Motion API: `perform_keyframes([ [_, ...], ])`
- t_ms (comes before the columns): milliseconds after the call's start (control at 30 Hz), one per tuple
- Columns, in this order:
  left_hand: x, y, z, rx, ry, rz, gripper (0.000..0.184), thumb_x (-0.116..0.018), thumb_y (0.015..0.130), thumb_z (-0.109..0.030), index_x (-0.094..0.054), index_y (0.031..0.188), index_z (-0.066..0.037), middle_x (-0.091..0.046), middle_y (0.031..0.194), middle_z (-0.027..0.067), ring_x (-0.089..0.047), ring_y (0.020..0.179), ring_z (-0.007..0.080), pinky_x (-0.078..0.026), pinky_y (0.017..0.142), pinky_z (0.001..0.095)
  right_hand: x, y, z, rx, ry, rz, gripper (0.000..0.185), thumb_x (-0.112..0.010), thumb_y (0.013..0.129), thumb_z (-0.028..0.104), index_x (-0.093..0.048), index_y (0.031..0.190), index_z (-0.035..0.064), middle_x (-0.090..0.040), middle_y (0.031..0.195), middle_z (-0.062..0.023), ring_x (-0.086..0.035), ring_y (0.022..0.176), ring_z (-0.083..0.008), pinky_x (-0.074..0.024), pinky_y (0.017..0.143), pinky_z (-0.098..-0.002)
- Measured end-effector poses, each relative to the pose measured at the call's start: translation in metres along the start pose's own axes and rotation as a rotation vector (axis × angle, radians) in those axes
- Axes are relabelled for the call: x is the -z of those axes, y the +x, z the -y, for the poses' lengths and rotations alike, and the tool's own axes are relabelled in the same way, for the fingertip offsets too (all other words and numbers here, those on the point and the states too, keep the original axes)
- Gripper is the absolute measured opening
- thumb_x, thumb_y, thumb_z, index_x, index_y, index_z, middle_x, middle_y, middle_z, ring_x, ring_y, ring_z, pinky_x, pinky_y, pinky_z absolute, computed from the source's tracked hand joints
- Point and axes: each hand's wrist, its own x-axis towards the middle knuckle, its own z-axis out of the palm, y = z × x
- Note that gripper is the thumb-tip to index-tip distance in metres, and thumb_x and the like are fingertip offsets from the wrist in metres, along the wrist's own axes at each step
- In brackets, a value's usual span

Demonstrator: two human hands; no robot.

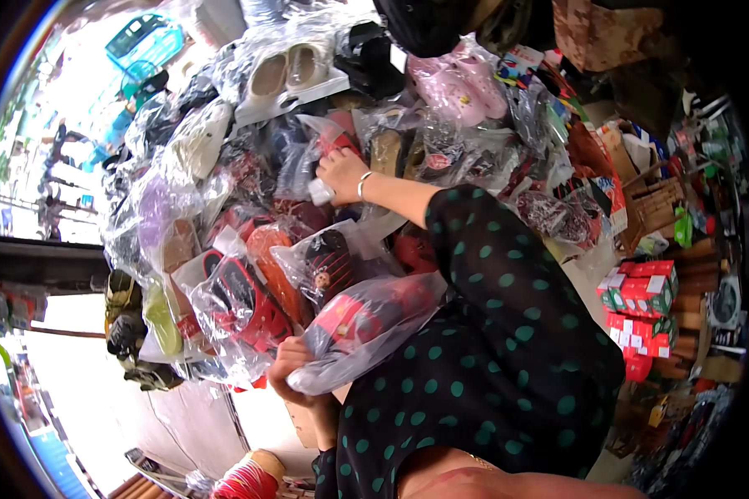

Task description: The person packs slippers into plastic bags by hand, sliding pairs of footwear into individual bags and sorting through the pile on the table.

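Observation:
My left hand point(291, 371) is closed on the edge of a clear plastic bag holding red and dark shoes point(366, 314), close in front of my body. My right hand point(341, 173), with a silver bangle at the wrist, reaches into the pile with bent fingers on a clear plastic bag with a red shoe point(334, 133). A whitish bunch of plastic point(320, 192) shows at its thumb side. Between the hands lie bagged black shoes point(328, 259), bagged orange footwear point(275, 264) and bagged red-and-black clogs point(254, 303).
Beige shoes point(287, 73) and pink clogs point(458, 87) lie bagged at the pile's far side. A blue-green basket point(144, 43) is at upper left. Red-and-white boxes point(638, 291) are stacked at right. A red-and-white striped roll point(250, 478) stands at the bottom.

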Motion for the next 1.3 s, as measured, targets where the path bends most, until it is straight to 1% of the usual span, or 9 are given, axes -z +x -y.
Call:
perform_keyframes([
  [233, 0.017, 0.020, 0.014, 0.019, -0.103, -0.038, 0.033, -0.067, 0.078, -0.022, -0.042, 0.077, -0.002, -0.042, 0.058, 0.0081, -0.041, 0.054, 0.0181, -0.034, 0.055, 0.0319, 0.183, -0.057, -0.074, -0.201, 1.424, -0.373, 0.051, -0.067, 0.080, 0.043, -0.055, 0.107, 0.0020, -0.060, 0.083, -0.0040, -0.058, 0.068, -0.0102, -0.0497, 0.059, -0.0252],
  [467, 0.000, 0.040, 0.017, -0.013, -0.002, -0.007, 0.024, -0.059, 0.087, -0.017, -0.042, 0.090, 0.000, -0.048, 0.068, 0.0109, -0.047, 0.061, 0.0193, -0.042, 0.057, 0.0330, 0.297, -0.140, -0.042, 0.212, 1.640, -0.624, 0.046, -0.064, 0.087, 0.018, -0.042, 0.122, -0.0021, -0.056, 0.092, -0.0069, -0.057, 0.074, -0.0134, -0.0528, 0.060, -0.0269],
  [633, 0.000, 0.112, 0.017, 0.208, 0.183, -0.291, 0.043, -0.053, 0.092, -0.029, -0.043, 0.123, 0.000, -0.055, 0.098, 0.0133, -0.059, 0.079, 0.0219, -0.052, 0.066, 0.0376, 0.279, -0.194, -0.018, 0.096, 1.631, -0.525, 0.045, -0.060, 0.087, 0.038, -0.053, 0.107, -0.0023, -0.057, 0.080, -0.0055, -0.052, 0.060, -0.0106, -0.0428, 0.052, -0.0241],
  [700, -0.004, 0.163, 0.014, 0.007, 0.450, -0.280, 0.035, -0.049, 0.094, -0.024, -0.047, 0.119, 0.000, -0.057, 0.100, 0.0128, -0.060, 0.079, 0.0209, -0.053, 0.067, 0.0350, 0.283, -0.220, -0.020, 0.137, 1.506, -0.632, 0.056, -0.058, 0.087, 0.045, -0.051, 0.112, -0.0053, -0.059, 0.085, -0.0079, -0.052, 0.061, -0.0107, -0.0413, 0.051, -0.0236],
  [833, -0.055, 0.230, -0.008, -0.229, 0.107, -0.578, 0.025, -0.054, 0.089, -0.014, -0.055, 0.104, 0.006, -0.059, 0.095, 0.0139, -0.060, 0.084, 0.0210, -0.051, 0.077, 0.0346, 0.280, -0.260, -0.005, -0.067, 1.509, -0.666, 0.097, -0.061, 0.077, 0.062, -0.025, 0.134, -0.0072, -0.046, 0.115, -0.0153, -0.047, 0.061, -0.0075, -0.0381, 0.051, -0.0223],
  [900, -0.048, 0.246, 0.033, -0.602, 0.649, -0.720, 0.026, -0.047, 0.092, -0.022, -0.055, 0.094, 0.003, -0.059, 0.090, 0.0161, -0.061, 0.079, 0.0283, -0.051, 0.069, 0.0344, 0.266, -0.276, 0.007, -0.124, 1.579, -0.696, 0.097, -0.062, 0.076, 0.063, -0.027, 0.134, -0.0072, -0.048, 0.112, -0.0159, -0.046, 0.060, -0.0077, -0.0373, 0.050, -0.0229],
  [1000, -0.080, 0.192, 0.098, -0.099, 0.579, -0.248, 0.026, -0.054, 0.089, -0.019, -0.057, 0.106, 0.000, -0.061, 0.096, 0.0173, -0.060, 0.087, 0.0309, -0.049, 0.076, 0.0404, 0.237, -0.302, 0.019, -0.186, 1.704, -0.679, 0.093, -0.067, 0.075, 0.057, -0.031, 0.132, -0.0055, -0.050, 0.109, -0.0171, -0.048, 0.059, -0.0097, -0.0387, 0.049, -0.0234],
  [1167, -0.073, 0.094, 0.220, 0.040, 0.802, 1.108, 0.043, -0.059, 0.077, -0.010, -0.051, 0.119, -0.003, -0.057, 0.108, 0.0211, -0.053, 0.102, 0.0388, -0.041, 0.091, 0.0419, 0.187, -0.339, 0.029, -0.310, 1.845, -0.741, 0.085, -0.071, 0.075, 0.050, -0.034, 0.131, -0.0036, -0.051, 0.109, -0.0174, -0.050, 0.060, -0.0106, -0.0406, 0.049, -0.0247],
  [1300, -0.123, 0.058, 0.177, -0.089, 0.825, 0.980, 0.070, -0.065, 0.075, -0.018, -0.033, 0.136, -0.002, -0.042, 0.129, 0.0233, -0.044, 0.114, 0.0445, -0.035, 0.099, 0.0417, 0.164, -0.350, 0.038, -0.374, 1.953, -0.751, 0.078, -0.069, 0.079, 0.045, -0.035, 0.133, 0.0009, -0.056, 0.105, -0.0116, -0.052, 0.063, -0.0131, -0.0416, 0.052, -0.0259],
])
